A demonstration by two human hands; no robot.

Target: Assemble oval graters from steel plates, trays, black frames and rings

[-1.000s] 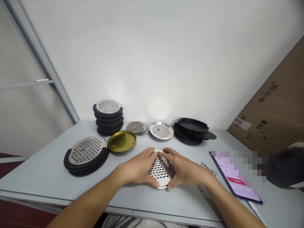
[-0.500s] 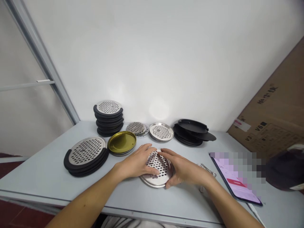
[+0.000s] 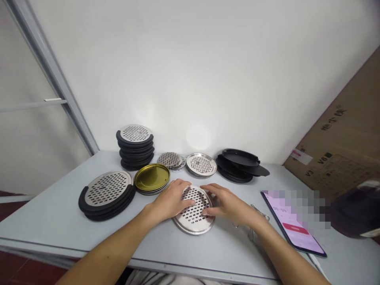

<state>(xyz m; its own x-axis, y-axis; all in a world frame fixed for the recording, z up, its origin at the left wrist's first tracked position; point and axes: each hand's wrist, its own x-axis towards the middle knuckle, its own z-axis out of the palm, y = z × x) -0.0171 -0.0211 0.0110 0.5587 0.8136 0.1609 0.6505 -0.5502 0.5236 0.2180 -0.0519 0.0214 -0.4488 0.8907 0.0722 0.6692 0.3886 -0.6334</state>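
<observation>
Under both hands, a perforated metal disc (image 3: 194,209) lies flat on the grey table (image 3: 59,221), where a second ago its near edge was tipped up between the palms. Left of the left hand (image 3: 170,202) sit a black-rimmed stack of discs (image 3: 107,194) and a gold lid (image 3: 152,178). That hand now rests spread on the disc's left part, fingers loose, gripping nothing. The right hand (image 3: 227,204) has slid off the rim and lies flat, fingertips on the disc's right side. So the lift has ended and the disc is being pressed down. Right of the right hand lie a black stack (image 3: 240,164) and a phone (image 3: 293,225).
</observation>
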